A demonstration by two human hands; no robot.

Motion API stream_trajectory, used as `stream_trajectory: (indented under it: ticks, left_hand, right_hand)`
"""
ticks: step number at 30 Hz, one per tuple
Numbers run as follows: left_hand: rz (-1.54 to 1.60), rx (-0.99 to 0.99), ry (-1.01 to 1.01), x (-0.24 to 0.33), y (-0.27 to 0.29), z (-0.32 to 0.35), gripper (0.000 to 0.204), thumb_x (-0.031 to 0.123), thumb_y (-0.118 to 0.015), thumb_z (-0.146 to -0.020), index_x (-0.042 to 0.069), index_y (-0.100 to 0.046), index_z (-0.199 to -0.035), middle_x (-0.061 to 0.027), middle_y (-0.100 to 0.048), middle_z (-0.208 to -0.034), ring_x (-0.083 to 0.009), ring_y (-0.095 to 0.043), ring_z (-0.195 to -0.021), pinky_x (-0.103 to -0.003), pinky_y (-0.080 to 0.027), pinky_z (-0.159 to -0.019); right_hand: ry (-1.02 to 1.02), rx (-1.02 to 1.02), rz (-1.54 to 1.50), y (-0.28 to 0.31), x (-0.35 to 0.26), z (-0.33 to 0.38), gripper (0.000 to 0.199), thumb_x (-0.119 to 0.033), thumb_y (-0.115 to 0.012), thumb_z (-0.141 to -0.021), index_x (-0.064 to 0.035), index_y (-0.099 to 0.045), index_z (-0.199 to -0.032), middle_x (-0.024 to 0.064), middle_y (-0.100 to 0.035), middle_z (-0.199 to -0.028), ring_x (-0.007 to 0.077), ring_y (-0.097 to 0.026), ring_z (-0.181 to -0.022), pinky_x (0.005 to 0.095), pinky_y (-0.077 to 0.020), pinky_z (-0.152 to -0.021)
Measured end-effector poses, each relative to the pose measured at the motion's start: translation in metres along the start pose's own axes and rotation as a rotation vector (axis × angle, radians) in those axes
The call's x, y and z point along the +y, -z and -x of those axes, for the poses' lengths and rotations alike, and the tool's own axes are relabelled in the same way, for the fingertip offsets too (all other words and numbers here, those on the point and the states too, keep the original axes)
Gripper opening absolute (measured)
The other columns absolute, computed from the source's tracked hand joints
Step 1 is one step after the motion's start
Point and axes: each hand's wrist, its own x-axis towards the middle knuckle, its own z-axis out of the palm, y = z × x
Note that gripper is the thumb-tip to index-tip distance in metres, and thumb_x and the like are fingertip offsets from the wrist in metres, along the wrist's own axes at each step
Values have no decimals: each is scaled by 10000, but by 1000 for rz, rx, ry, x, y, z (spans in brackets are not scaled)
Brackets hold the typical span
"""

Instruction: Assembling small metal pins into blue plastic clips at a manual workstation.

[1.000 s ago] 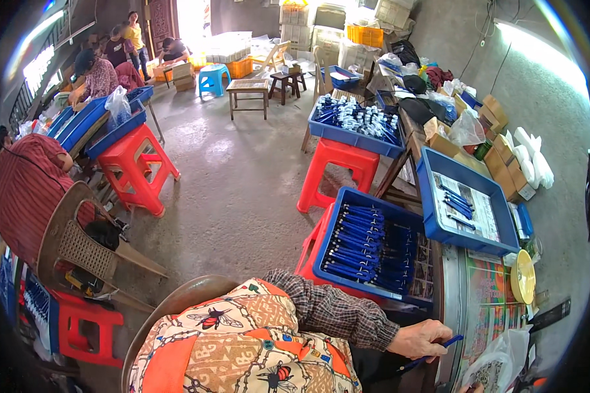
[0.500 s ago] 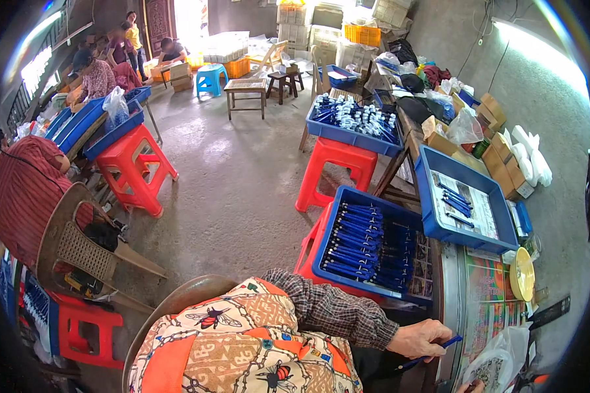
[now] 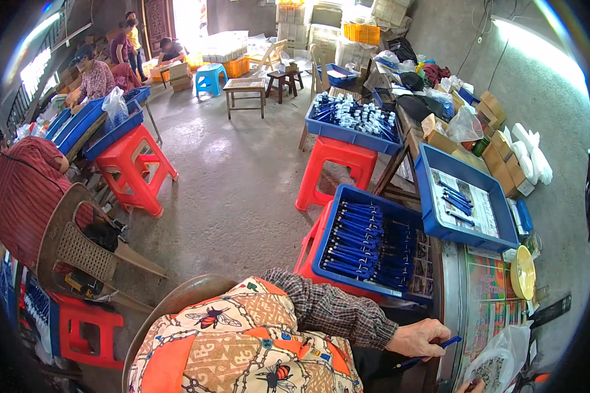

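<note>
My left hand (image 3: pixel 423 338), at the end of a checked sleeve, is closed around a slim blue pen (image 3: pixel 450 342) at the edge of the table on the right. The pen's dark end sticks out on the other side of the fingers. Only some fingertips of my right hand (image 3: pixel 473 386) show at the lower edge, beside a clear plastic bag (image 3: pixel 498 363) of small metallic-looking pieces. Whether those fingers hold anything is hidden. Just beyond my left arm, a blue tray (image 3: pixel 321 252) carries rows of blue pens (image 3: pixel 355 242).
Another blue tray (image 3: pixel 432 213) holds a few pens on newspaper. A yellow bowl (image 3: pixel 522 274) is on the table. Farther off, a tray of white-tipped blue pieces (image 3: pixel 357 118) rests on a red stool (image 3: pixel 331 167). An empty chair (image 3: pixel 88 255) and several people are at left.
My left hand keeps its grip on the pen, almost unmoved. In the far left background, a person in a dark top has straightened up slightly.
</note>
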Motion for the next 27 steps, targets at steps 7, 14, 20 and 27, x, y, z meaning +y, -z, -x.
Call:
stream_trajectory:
  ticks: [7, 14, 20, 27]
  left_hand:
    - [41, 6, 18, -5, -2, 0, 216, 113, -593, -831, -9, -496, -682, -60, -563, -537, -118, -559, -478, -261, -421, -445]
    - [34, -4, 9, -6, -2, -1, 226, 122, -596, -835, -10, -497, -681, -60, -569, -541, -115, -563, -481, -258, -419, -443]
    - [18, -5, -8, -4, -1, 0, 231, 121, -594, -839, -17, -501, -679, -64, -572, -537, -121, -569, -471, -261, -424, -439]
    - [-1, -13, -9, -3, -1, 1, 235, 117, -598, -840, -17, -499, -674, -63, -568, -539, -119, -565, -472, -255, -425, -444]
  right_hand:
    - [-20, -24, 12, 1, 1, 0, 255, -224, -559, -884, 14, -648, -902, 198, -624, -821, 348, -577, -725, 412, -464, -685]
    - [-30, -32, 22, 5, -6, -1, 246, -203, -564, -877, 23, -653, -915, 203, -630, -834, 355, -587, -749, 417, -471, -707]
    - [-57, -58, 24, 5, -6, -1, 252, -203, -567, -877, 31, -649, -922, 210, -629, -851, 360, -588, -767, 415, -472, -720]
    - [-96, -78, 9, 7, -10, -1, 249, -200, -569, -874, 29, -648, -930, 217, -626, -863, 361, -586, -780, 416, -471, -728]
